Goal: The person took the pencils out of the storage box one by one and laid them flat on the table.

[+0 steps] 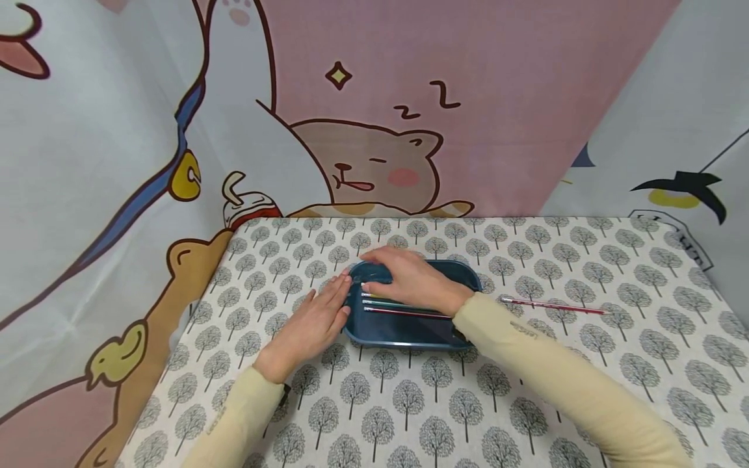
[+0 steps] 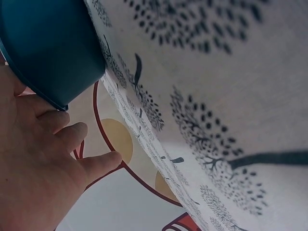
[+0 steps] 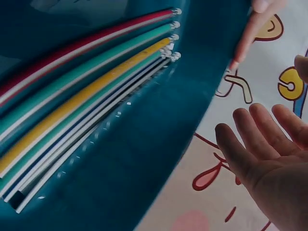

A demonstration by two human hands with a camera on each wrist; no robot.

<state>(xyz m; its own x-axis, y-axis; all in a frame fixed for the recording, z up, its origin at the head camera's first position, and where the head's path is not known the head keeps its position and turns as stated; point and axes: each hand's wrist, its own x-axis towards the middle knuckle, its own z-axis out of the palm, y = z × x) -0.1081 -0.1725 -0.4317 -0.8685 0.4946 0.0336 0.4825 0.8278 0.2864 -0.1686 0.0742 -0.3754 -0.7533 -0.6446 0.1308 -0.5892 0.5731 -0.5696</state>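
Observation:
A dark blue-green tray (image 1: 409,333) sits on the table with several striped pencils in it. In the right wrist view a red pencil (image 3: 120,28), a green pencil (image 3: 120,52) and a yellow pencil (image 3: 118,71) lie side by side with others, pale ends aligned. My left hand (image 1: 310,328) rests its fingers against the tray's left rim; in the left wrist view they touch the rim, fairly straight. Over the tray's far left part, my right hand (image 1: 409,279) hovers with loosely extended fingers and nothing in its grasp. It partly hides the pencils.
One red pencil (image 1: 552,305) lies on the tablecloth to the right of the tray. The tablecloth (image 1: 380,422) has a grey tree print. Cartoon-printed fabric (image 1: 497,130) hangs behind the table and along its sides.

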